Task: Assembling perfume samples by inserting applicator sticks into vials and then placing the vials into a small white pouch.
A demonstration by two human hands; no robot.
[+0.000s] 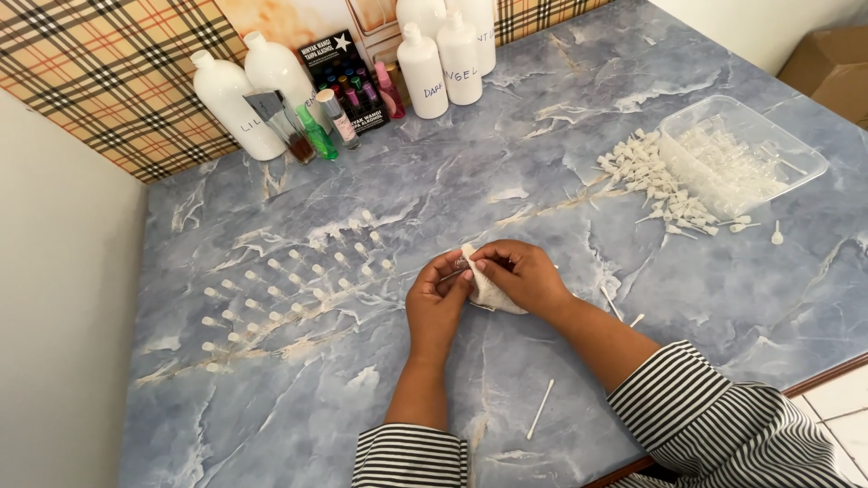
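Head view: both hands (479, 285) on white cloth (493, 294).

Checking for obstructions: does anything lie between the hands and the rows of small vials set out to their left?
Nothing visible does. The left hand and right hand hold a white cloth and a small item; only bare marble tabletop separates them from the rows of small vials.

Rows of vials (289, 289) stand left of the hands, tray (796, 149) far right, bottles (271, 90) behind.
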